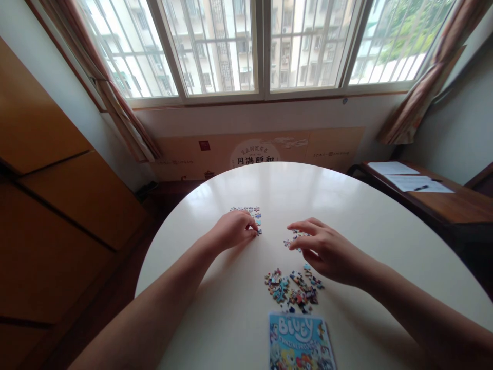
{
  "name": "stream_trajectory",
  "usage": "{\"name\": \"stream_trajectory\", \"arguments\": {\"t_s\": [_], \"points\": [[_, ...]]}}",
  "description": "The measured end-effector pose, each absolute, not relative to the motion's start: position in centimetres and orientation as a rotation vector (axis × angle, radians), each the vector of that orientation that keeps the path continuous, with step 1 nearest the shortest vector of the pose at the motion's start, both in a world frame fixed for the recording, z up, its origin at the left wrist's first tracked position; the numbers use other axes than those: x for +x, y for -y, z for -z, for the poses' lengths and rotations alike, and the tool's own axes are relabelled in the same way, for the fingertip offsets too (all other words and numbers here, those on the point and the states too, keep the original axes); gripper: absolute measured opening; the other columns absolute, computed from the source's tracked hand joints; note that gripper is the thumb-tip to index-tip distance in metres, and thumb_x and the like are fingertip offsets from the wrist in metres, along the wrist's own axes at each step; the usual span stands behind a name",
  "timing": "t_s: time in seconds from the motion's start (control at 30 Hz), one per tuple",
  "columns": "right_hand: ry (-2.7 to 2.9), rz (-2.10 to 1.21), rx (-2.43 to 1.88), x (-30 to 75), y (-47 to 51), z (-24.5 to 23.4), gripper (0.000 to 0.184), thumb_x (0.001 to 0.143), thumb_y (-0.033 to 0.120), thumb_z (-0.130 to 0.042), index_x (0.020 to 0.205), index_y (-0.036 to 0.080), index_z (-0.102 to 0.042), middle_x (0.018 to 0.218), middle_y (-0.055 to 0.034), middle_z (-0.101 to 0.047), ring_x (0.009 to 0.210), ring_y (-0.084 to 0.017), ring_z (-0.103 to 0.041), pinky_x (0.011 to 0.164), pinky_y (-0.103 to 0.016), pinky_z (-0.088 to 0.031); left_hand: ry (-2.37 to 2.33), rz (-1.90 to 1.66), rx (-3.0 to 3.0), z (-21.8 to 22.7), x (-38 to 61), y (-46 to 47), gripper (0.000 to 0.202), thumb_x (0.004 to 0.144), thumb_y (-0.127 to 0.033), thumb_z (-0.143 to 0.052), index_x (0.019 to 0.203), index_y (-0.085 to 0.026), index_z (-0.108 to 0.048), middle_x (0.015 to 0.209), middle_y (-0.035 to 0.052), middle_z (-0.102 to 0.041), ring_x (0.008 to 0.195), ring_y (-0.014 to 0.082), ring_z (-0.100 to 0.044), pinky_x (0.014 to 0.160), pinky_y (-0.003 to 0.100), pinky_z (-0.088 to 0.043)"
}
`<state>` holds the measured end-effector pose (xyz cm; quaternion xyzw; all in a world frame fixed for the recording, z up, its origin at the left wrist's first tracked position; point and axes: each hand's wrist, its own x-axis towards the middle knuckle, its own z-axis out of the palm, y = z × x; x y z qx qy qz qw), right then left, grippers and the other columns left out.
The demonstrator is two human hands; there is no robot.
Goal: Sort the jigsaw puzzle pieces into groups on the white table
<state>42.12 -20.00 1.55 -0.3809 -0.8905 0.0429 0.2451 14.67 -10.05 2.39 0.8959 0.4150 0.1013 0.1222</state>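
My left hand (235, 228) is at a partly joined jigsaw puzzle (257, 209) on the white round table (208, 308). Its thumb and fingertips are closed on a puzzle piece (259, 232) at the puzzle's lower right corner. Most of the joined part is hidden behind this hand. To the right, my right hand (327, 249) hovers with fingers apart over a small group of loose puzzle pieces (287, 242), which it partly covers. Closer to me lies a larger heap of mixed puzzle pieces (295, 290).
A blue picture sheet or box reading "Bluey" (300, 341) lies at the near edge, just below the heap. Beyond the table are a printed cardboard panel (292, 146) and barred windows. A brown side desk (470, 203) with papers (418, 183) and pens stands at right.
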Motion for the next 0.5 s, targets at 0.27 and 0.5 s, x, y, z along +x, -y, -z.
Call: {"name": "stream_trajectory", "arguments": {"t_s": [0.27,0.5], "points": [[2.435,-0.114,-1.047,42.15,19.96,-1.6,0.035,0.085,0.004,-0.051,0.101,0.024,-0.075,0.129,-0.0083,-0.066,0.116,-0.026,-0.059,0.093,-0.045,-0.054,-1.221,-0.325,2.598,-2.25,14.79,10.05,0.019,0.079,-0.021,-0.065,0.086,-0.027,-0.081,0.088,0.0022,-0.072,0.078,0.0178,-0.063,0.072,0.028,-0.045],[2.421,-0.086,-1.058,42.45,19.73,-1.47,0.035,0.086,0.004,-0.053,0.102,0.025,-0.076,0.127,-0.0087,-0.068,0.115,-0.026,-0.059,0.093,-0.046,-0.054,-1.221,-0.309,2.598,-2.25,14.82,9.99,0.017,0.079,-0.021,-0.067,0.087,-0.027,-0.081,0.089,0.0016,-0.072,0.079,0.018,-0.063,0.072,0.029,-0.045]]}}
